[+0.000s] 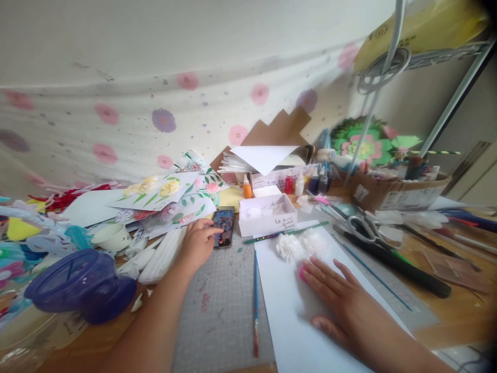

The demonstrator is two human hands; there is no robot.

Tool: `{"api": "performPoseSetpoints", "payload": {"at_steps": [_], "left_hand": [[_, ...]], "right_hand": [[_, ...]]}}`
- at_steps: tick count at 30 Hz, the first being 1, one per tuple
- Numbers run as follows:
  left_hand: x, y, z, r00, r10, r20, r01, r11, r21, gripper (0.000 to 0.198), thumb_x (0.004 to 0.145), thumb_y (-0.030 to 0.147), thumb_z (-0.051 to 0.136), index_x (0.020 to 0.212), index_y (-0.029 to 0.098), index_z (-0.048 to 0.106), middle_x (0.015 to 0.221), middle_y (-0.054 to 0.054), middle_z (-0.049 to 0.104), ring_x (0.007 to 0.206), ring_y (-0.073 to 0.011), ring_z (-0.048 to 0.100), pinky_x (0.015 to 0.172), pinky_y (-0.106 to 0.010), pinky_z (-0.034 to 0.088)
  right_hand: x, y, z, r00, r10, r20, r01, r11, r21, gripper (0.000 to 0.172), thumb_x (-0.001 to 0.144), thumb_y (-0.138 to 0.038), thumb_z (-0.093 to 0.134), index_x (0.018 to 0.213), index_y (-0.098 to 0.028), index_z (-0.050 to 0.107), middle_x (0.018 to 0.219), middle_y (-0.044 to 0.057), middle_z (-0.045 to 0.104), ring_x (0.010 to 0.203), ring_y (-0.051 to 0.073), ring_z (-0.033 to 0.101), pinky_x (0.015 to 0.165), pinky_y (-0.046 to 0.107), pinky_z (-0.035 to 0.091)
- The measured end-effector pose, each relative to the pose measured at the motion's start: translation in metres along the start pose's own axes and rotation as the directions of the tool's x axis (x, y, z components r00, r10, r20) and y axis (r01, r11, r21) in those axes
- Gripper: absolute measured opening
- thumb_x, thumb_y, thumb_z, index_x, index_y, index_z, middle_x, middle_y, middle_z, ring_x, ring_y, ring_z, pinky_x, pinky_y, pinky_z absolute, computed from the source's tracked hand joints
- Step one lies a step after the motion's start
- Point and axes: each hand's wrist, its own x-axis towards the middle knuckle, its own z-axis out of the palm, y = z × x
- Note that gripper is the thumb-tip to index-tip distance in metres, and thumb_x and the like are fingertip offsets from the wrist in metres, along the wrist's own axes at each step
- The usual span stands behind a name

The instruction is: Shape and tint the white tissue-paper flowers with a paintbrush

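Left hand at phone, finger over lit screen. Right hand palm-down on white paper, near white ruffled pieces. Blue paintbrush beside paper, on grey mat.

Craft corner; home or small studio, cannot tell which.
Evidence: wooden desk with gridded cutting mat, white sheet, blue paintbrush. Far: small coloured bottles. Right: scissors, packed cardboard box, large green-and-pink flower. Left: flower-decorated sheets. Flower-print cloth hung along wall.
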Motion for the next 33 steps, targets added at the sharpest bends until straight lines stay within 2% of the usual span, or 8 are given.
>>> {"api": "performPoseSetpoints", "payload": {"at_steps": [5, 8, 15, 20, 23, 27, 30, 33], "left_hand": [[0.0, -0.009, -0.007, 0.993, -0.094, -0.071, 0.098, 0.994, 0.057, 0.028, 0.073, 0.012, 0.049, 0.07, 0.025, 0.074, 0.107, -0.005, 0.058, 0.1, -0.0268, 0.049, 0.093, -0.042, 0.039], [0.001, -0.014, -0.012, 0.977, -0.148, -0.153, 0.16, 0.985, 0.067, 0.027, 0.074, 0.011, 0.046, 0.072, 0.019, 0.072, 0.104, -0.01, 0.057, 0.1, -0.0284, 0.049, 0.093, -0.044, 0.038], [0.0, 0.009, -0.01, 0.996, 0.086, -0.022, -0.086, 0.996, -0.009, 0.035, 0.076, 0.013, 0.047, 0.093, 0.031, 0.071, 0.11, -0.001, 0.057, 0.106, -0.0216, 0.047, 0.097, -0.036, 0.037], [-0.004, 0.012, -0.008, 0.989, 0.14, 0.042, -0.14, 0.99, -0.015, 0.028, 0.075, 0.019, 0.054, 0.09, 0.034, 0.072, 0.113, 0.0, 0.057, 0.104, -0.0241, 0.047, 0.092, -0.039, 0.039], [-0.002, 0.009, -0.009, 0.991, 0.132, 0.011, -0.131, 0.991, -0.027, 0.031, 0.075, 0.018, 0.053, 0.097, 0.033, 0.069, 0.11, 0.0, 0.058, 0.102, -0.0237, 0.048, 0.091, -0.039, 0.039], [0.0, 0.012, -0.014, 0.989, 0.087, -0.122, -0.095, 0.994, -0.06, 0.031, 0.079, 0.018, 0.044, 0.101, 0.023, 0.066, 0.102, -0.006, 0.058, 0.099, -0.0231, 0.051, 0.091, -0.038, 0.04], [-0.002, 0.024, -0.018, 0.979, 0.105, -0.176, -0.125, 0.986, -0.107, 0.026, 0.082, 0.021, 0.042, 0.093, 0.02, 0.065, 0.095, -0.006, 0.058, 0.096, -0.0216, 0.052, 0.088, -0.034, 0.042], [-0.008, 0.045, -0.02, 0.969, 0.194, -0.154, -0.219, 0.961, -0.166, 0.023, 0.083, 0.023, 0.043, 0.09, 0.021, 0.065, 0.091, -0.005, 0.058, 0.093, -0.0201, 0.053, 0.084, -0.032, 0.043]], "right_hand": [[0.0, 0.002, 0.004, 1.0, -0.004, -0.009, 0.004, 1.0, 0.014, 0.064, 0.087, -0.049, 0.043, 0.143, -0.027, 0.021, 0.144, 0.005, 0.029, 0.13, 0.033, 0.031, 0.103, 0.057, 0.027], [-0.001, 0.002, 0.004, 1.0, -0.005, 0.004, 0.005, 1.0, -0.005, 0.063, 0.088, -0.049, 0.041, 0.143, -0.027, 0.02, 0.145, 0.004, 0.029, 0.131, 0.033, 0.03, 0.102, 0.058, 0.027], [-0.001, 0.002, 0.004, 0.999, 0.013, -0.047, -0.014, 1.0, -0.012, 0.061, 0.087, -0.047, 0.044, 0.142, -0.029, 0.023, 0.144, 0.004, 0.03, 0.131, 0.032, 0.031, 0.101, 0.058, 0.029], [0.0, 0.002, 0.003, 1.0, 0.021, -0.023, -0.021, 1.0, -0.013, 0.061, 0.087, -0.049, 0.042, 0.142, -0.029, 0.024, 0.145, 0.004, 0.028, 0.131, 0.033, 0.03, 0.101, 0.059, 0.029], [-0.001, 0.0, 0.0, 1.0, 0.021, 0.005, -0.02, 1.0, -0.005, 0.061, 0.088, -0.05, 0.04, 0.142, -0.028, 0.023, 0.145, 0.004, 0.027, 0.132, 0.033, 0.028, 0.102, 0.06, 0.027], [0.001, -0.001, -0.005, 1.0, 0.003, 0.028, -0.004, 0.999, 0.043, 0.064, 0.087, -0.052, 0.042, 0.142, -0.025, 0.024, 0.145, 0.007, 0.029, 0.132, 0.032, 0.028, 0.104, 0.058, 0.024], [0.005, -0.003, -0.009, 1.0, -0.002, 0.028, 0.0, 0.996, 0.084, 0.064, 0.086, -0.051, 0.044, 0.142, -0.024, 0.026, 0.144, 0.009, 0.032, 0.131, 0.031, 0.03, 0.106, 0.056, 0.02], [0.008, -0.006, -0.014, 0.999, 0.019, 0.043, -0.024, 0.993, 0.116, 0.063, 0.085, -0.049, 0.047, 0.14, -0.022, 0.031, 0.142, 0.011, 0.035, 0.131, 0.031, 0.031, 0.106, 0.057, 0.019]]}}
